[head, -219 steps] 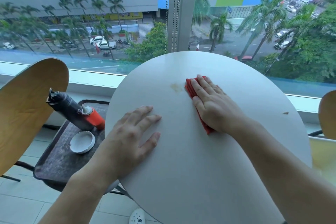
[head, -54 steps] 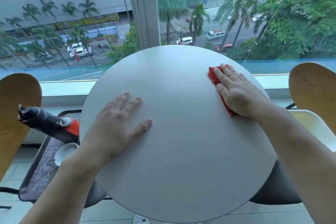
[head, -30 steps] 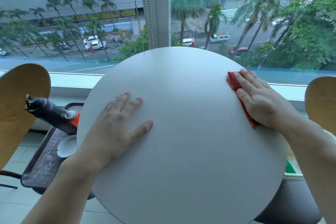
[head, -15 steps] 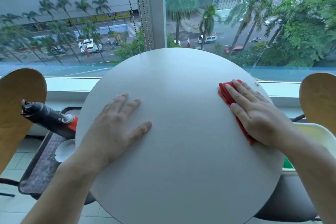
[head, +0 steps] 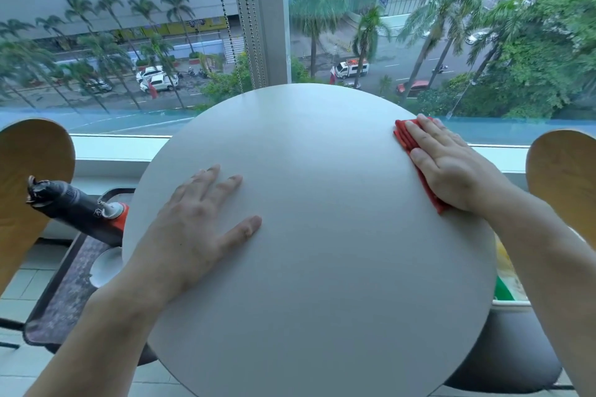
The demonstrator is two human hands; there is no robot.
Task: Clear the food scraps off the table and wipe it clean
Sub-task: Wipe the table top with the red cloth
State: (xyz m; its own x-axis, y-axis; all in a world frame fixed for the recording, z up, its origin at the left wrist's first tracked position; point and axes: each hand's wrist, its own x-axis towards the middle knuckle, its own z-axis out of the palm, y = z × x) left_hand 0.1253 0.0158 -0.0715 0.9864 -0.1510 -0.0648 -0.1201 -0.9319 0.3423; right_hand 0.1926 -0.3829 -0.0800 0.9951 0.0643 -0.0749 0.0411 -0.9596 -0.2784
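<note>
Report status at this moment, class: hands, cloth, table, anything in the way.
Left hand flat on round table. Right hand pressing red cloth at far right edge. No scraps visible, nothing in the way.

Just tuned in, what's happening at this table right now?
A person is wiping a round white table by a window. The right hand presses flat on a folded red cloth at the table's far right edge. The left hand lies flat on the tabletop, fingers spread, apparently steadying it. No scraps or stains show on the visible surface. On the left, a dark bottle and a small white dish sit on a lower dark tray.
</note>
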